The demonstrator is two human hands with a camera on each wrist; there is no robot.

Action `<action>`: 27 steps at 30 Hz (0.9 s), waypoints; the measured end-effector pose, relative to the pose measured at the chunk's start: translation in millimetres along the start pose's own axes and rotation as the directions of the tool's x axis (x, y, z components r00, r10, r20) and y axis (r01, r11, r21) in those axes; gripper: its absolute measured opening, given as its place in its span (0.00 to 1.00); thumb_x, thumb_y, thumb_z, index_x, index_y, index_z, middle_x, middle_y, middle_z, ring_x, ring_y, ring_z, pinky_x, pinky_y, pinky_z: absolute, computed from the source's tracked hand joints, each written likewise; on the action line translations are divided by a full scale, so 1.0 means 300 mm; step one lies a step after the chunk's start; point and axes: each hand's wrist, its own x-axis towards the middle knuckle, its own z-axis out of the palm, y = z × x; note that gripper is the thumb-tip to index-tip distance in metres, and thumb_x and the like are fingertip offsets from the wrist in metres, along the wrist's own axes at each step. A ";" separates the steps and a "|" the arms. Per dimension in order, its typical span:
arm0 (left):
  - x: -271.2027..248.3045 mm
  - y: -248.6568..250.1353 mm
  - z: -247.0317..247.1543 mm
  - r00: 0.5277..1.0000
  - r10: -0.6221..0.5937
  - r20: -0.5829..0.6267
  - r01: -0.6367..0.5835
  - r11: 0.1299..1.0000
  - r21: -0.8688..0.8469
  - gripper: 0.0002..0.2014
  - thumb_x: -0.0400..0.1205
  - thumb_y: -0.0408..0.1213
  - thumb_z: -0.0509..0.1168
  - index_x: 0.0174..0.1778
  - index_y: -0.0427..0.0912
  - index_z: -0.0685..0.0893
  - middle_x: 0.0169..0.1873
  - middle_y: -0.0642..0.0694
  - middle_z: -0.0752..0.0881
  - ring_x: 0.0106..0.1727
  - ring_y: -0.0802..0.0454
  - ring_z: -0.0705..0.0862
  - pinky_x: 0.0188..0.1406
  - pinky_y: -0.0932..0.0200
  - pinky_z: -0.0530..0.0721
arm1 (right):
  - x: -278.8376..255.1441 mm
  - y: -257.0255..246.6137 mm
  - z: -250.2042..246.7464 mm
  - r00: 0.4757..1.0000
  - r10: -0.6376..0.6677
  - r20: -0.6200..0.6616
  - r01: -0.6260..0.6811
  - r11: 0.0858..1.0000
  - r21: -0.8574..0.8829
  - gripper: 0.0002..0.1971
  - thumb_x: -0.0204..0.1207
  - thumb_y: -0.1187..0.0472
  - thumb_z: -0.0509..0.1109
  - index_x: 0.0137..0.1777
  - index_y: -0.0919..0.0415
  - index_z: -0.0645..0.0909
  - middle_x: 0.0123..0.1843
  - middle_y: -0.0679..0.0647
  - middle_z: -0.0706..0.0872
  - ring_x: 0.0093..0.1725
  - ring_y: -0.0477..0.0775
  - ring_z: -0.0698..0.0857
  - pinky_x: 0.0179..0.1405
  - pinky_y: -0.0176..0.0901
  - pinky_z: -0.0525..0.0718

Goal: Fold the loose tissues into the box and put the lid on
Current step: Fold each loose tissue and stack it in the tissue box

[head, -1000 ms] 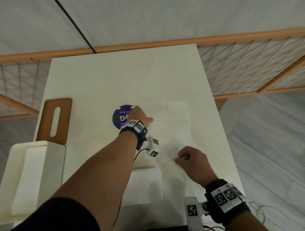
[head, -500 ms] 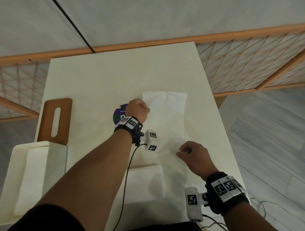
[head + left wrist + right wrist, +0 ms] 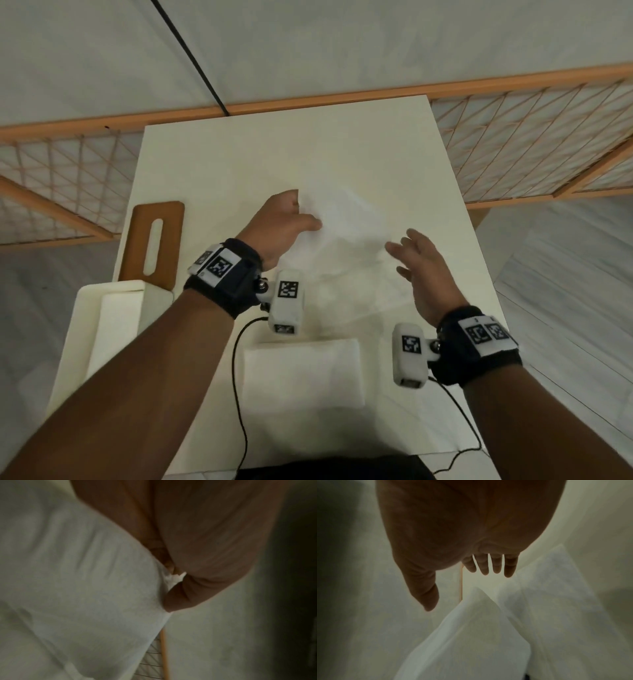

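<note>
One white box [image 3: 102, 329] at the tabletop's [image 3: 274, 154] left edge holds tissues, its brown lid [image 3: 154, 240] behind it; left hand [image 3: 277, 226] pinches a loose tissue [image 3: 352, 240], confirmed in the left wrist view [image 3: 173, 578], right hand [image 3: 471, 534] spread, empty.

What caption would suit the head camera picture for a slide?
Left hand pinches a loose tissue above the table; right hand open beside it.
</note>
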 end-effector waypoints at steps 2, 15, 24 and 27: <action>-0.086 0.010 -0.049 1.000 0.002 0.013 -0.001 0.996 -0.091 0.11 0.80 0.19 0.64 0.55 0.31 0.85 0.47 0.35 0.90 0.47 0.42 0.90 0.54 0.44 0.88 | -0.008 -0.030 0.045 0.987 0.048 0.151 -0.072 0.984 0.161 0.36 0.63 0.48 0.79 0.73 0.56 0.77 0.69 0.46 0.84 0.65 0.43 0.83 0.79 0.56 0.73; -0.425 -0.208 -0.321 0.999 -0.017 -0.030 0.012 0.989 -0.146 0.16 0.84 0.28 0.66 0.68 0.39 0.84 0.60 0.41 0.90 0.62 0.42 0.88 0.56 0.44 0.88 | -0.219 -0.101 0.263 0.913 -0.126 0.388 0.136 0.991 0.002 0.10 0.78 0.74 0.71 0.58 0.73 0.86 0.57 0.68 0.91 0.56 0.68 0.90 0.59 0.64 0.88; -0.529 -0.282 -0.363 0.986 0.168 -0.019 -0.169 0.982 -0.083 0.12 0.77 0.36 0.74 0.56 0.46 0.92 0.57 0.42 0.91 0.63 0.41 0.88 0.64 0.39 0.84 | -0.311 -0.079 0.261 0.896 -0.207 0.394 0.202 0.978 0.054 0.17 0.76 0.82 0.64 0.46 0.67 0.93 0.53 0.66 0.92 0.52 0.63 0.91 0.51 0.52 0.89; -0.538 -0.294 -0.380 0.977 0.188 -0.098 -0.201 0.968 -0.148 0.09 0.73 0.34 0.70 0.44 0.44 0.95 0.51 0.43 0.92 0.58 0.44 0.89 0.60 0.45 0.83 | -0.335 -0.084 0.252 0.863 -0.205 0.463 0.169 0.979 0.118 0.21 0.75 0.84 0.60 0.46 0.67 0.93 0.54 0.65 0.92 0.54 0.63 0.91 0.53 0.50 0.89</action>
